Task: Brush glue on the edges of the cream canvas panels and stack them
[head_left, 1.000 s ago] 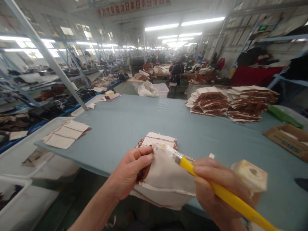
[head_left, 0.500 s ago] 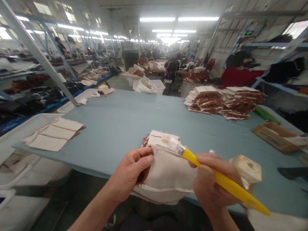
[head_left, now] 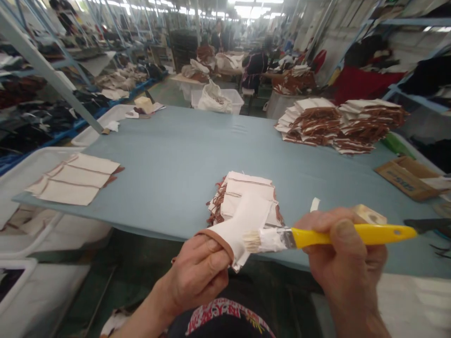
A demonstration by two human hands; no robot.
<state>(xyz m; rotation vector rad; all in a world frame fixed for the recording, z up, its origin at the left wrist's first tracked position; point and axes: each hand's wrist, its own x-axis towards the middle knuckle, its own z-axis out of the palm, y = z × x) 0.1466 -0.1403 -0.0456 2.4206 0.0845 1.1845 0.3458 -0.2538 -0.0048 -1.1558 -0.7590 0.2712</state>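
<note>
Between the two hands, just above the near edge of the table [head_left: 169, 173], a cream fabric piece [head_left: 246, 218] with a brown bound edge is held up. The left hand [head_left: 199, 277] is closed around its lower end, with thumb and fingers pinching the brown-edged corner, so the piece rises up and to the right out of that grasp. The right hand [head_left: 347, 256] is clenched round the yellow handle of a brush [head_left: 352, 234], which lies nearly level. The handle end sticks out to the right of the fist, and the pale bristles reach left to touch the fabric piece just above the left thumb. Directly beyond the held piece, a small stack [head_left: 246, 188] of similar pieces rests on the table, close behind both grasps. Well beyond the right hand stand larger piles [head_left: 338, 124]. Far to the left of the left hand lie flat pieces [head_left: 73, 178]. Up and to the right of the brush's handle end sits a cardboard box [head_left: 408, 176].
</note>
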